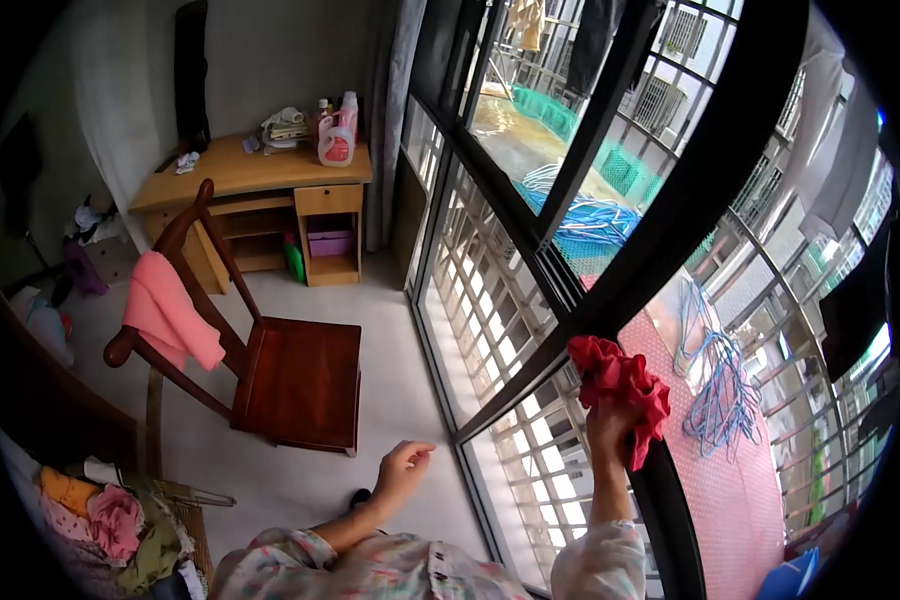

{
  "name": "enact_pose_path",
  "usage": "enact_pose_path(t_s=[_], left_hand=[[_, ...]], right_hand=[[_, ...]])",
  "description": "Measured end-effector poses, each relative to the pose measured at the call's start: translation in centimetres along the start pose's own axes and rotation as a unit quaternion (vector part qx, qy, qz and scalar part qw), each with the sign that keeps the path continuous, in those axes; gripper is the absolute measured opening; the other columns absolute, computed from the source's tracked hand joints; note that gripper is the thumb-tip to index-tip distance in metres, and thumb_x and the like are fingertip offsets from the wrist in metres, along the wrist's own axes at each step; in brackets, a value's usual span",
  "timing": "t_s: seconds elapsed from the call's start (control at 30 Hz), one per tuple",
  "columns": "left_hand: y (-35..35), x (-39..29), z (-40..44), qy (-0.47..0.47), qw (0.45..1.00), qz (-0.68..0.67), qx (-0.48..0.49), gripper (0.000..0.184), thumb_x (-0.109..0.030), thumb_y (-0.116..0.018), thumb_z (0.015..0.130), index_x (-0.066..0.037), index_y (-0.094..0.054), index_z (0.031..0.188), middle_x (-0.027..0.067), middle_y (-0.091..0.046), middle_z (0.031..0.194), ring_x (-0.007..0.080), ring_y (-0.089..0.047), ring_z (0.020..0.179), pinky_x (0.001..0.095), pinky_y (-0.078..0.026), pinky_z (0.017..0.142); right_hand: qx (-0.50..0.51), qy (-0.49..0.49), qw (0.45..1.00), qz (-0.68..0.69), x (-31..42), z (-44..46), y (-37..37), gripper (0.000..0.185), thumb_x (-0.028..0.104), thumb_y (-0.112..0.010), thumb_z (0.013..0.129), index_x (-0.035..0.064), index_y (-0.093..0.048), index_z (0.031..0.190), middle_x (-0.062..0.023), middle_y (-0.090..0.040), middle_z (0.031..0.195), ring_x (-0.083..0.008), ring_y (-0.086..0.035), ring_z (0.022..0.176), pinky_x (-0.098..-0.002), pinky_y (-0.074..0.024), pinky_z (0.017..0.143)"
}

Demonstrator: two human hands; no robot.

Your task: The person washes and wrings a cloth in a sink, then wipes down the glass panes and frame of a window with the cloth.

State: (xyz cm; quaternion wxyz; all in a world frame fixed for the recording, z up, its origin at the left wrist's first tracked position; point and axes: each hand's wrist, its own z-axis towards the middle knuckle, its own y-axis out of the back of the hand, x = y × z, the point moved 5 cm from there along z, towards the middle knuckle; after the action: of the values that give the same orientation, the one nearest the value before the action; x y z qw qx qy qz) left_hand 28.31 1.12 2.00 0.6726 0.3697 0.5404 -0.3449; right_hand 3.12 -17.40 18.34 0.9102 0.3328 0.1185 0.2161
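A crumpled red cloth [620, 385] is bunched in my right hand [613, 425], which presses it against the dark window frame [670, 500] on the right. Its fingers are mostly hidden by the cloth. My left hand [405, 470] hangs over the pale floor, left of the window, with its fingers curled loosely. Whether anything small lies between those fingers cannot be made out. Beyond the glass, a pink dotted mat [740, 500] covers the ledge beside the cloth.
A wooden chair [300, 380] with a pink towel [165, 310] on its back stands at left. Behind it is a desk [240, 170] holding bottles [337, 140]. Clothes [115, 520] are heaped at lower left. Outside lie blue ropes [720, 390] near metal bars.
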Motion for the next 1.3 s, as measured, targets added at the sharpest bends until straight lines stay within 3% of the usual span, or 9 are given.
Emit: enact_pose_path(t_s=[0.13, 0.27, 0.37, 0.53, 0.67, 0.77, 0.93, 1.1, 1.3], left_hand=[[8.9, 4.4, 6.2, 0.037, 0.995, 0.065, -0.067, 0.016, -0.004, -0.057, 0.081, -0.004, -0.065, 0.094, 0.0097, -0.065, 0.09, 0.016, -0.06, 0.067, 0.0268, -0.049, 0.061], [13.1, 6.6, 10.0, 0.187, 0.973, -0.045, -0.127, 0.019, -0.004, -0.056, 0.081, -0.004, -0.065, 0.098, 0.0055, -0.063, 0.087, 0.0111, -0.058, 0.069, 0.0243, -0.049, 0.06], [16.8, 9.7, 12.7, 0.251, 0.938, -0.081, -0.227, 0.025, -0.001, -0.055, 0.08, -0.006, -0.063, 0.103, 0.0034, -0.06, 0.09, 0.0087, -0.056, 0.076, 0.0224, -0.048, 0.059], [27.4, 11.6, 15.8, 0.107, 0.91, 0.061, -0.397, 0.027, 0.004, -0.055, 0.079, -0.003, -0.061, 0.104, 0.0048, -0.059, 0.095, 0.0149, -0.055, 0.085, 0.0277, -0.046, 0.079], [34.2, 0.9, 21.1, -0.014, 0.804, 0.396, -0.443, 0.028, -0.002, -0.059, 0.078, -0.005, -0.06, 0.105, 0.0107, -0.057, 0.108, 0.0271, -0.051, 0.09, 0.0371, -0.042, 0.079], [38.4, -4.4, 25.3, -0.06, 0.64, 0.617, -0.455, 0.04, -0.006, -0.058, 0.079, -0.007, -0.053, 0.119, 0.0157, -0.047, 0.131, 0.0367, -0.039, 0.125, 0.0484, -0.032, 0.103], [47.3, -3.6, 27.9, 0.171, 0.524, 0.726, -0.411, 0.053, -0.018, -0.06, 0.084, -0.013, -0.041, 0.133, 0.012, -0.043, 0.137, 0.0345, -0.038, 0.127, 0.0485, -0.034, 0.1], [51.6, -0.4, 27.4, 0.22, 0.498, 0.754, -0.367, 0.055, -0.027, -0.06, 0.086, -0.016, -0.038, 0.135, 0.0088, -0.049, 0.128, 0.0275, -0.048, 0.115, 0.0465, -0.037, 0.092], [48.1, -3.0, 29.2, 0.276, 0.565, 0.673, -0.389, 0.051, -0.018, -0.062, 0.083, -0.014, -0.045, 0.131, 0.0101, -0.056, 0.108, 0.0274, -0.055, 0.105, 0.045, -0.044, 0.085]], right_hand=[[-0.03, 0.106, 0.993, 0.047, 6.7, 1.8, -3.7, 0.044, 0.014, -0.072, 0.066, 0.011, -0.062, 0.109, -0.0122, -0.064, 0.105, -0.0316, -0.058, 0.1, -0.0504, -0.0374, 0.089], [0.147, -0.053, 0.956, 0.247, 11.0, -0.9, -11.5, 0.039, 0.002, -0.06, 0.068, 0.0055, -0.063, 0.107, -0.0141, -0.063, 0.104, -0.0314, -0.057, 0.1, -0.0448, -0.0384, 0.089], [0.148, -0.312, 0.758, 0.553, 12.0, -1.7, -17.9, 0.037, 0.002, -0.04, 0.076, -0.0039, -0.06, 0.106, -0.0076, -0.062, 0.094, -0.0152, -0.057, 0.089, -0.0265, -0.0439, 0.084], [0.128, -0.289, 0.775, 0.548, 10.1, 3.2, -22.9, 0.032, 0.01, -0.047, 0.083, -0.0056, -0.057, 0.109, -0.0096, -0.061, 0.098, -0.019, -0.057, 0.092, -0.0289, -0.0437, 0.085], [0.116, -0.254, 0.814, 0.51, 10.1, 8.0, -25.0, 0.037, -0.01, -0.039, 0.079, -0.0025, -0.059, 0.109, -0.0141, -0.061, 0.103, -0.0238, -0.057, 0.098, -0.0315, -0.0415, 0.091], [0.118, -0.14, 0.912, 0.368, 9.4, 10.1, -25.3, 0.035, -0.009, -0.044, 0.079, -0.001, -0.06, 0.109, -0.0154, -0.061, 0.106, -0.0304, -0.055, 0.104, -0.0362, -0.0411, 0.094], [0.133, -0.173, 0.899, 0.378, 7.7, 9.1, -28.0, 0.044, -0.011, -0.046, 0.067, 0.0011, -0.061, 0.107, -0.0148, -0.062, 0.11, -0.0338, -0.054, 0.108, -0.0419, -0.0374, 0.097], [0.132, -0.193, 0.887, 0.397, 7.4, 8.3, -27.7, 0.047, -0.01, -0.043, 0.063, 0.0011, -0.061, 0.105, -0.0162, -0.062, 0.102, -0.0348, -0.056, 0.096, -0.0428, -0.0403, 0.09], [0.173, -0.195, 0.877, 0.404, 7.6, 8.2, -29.1, 0.042, -0.004, -0.045, 0.064, 0.0022, -0.062, 0.102, -0.0176, -0.063, 0.096, -0.0358, -0.057, 0.091, -0.0437, -0.0409, 0.088]])
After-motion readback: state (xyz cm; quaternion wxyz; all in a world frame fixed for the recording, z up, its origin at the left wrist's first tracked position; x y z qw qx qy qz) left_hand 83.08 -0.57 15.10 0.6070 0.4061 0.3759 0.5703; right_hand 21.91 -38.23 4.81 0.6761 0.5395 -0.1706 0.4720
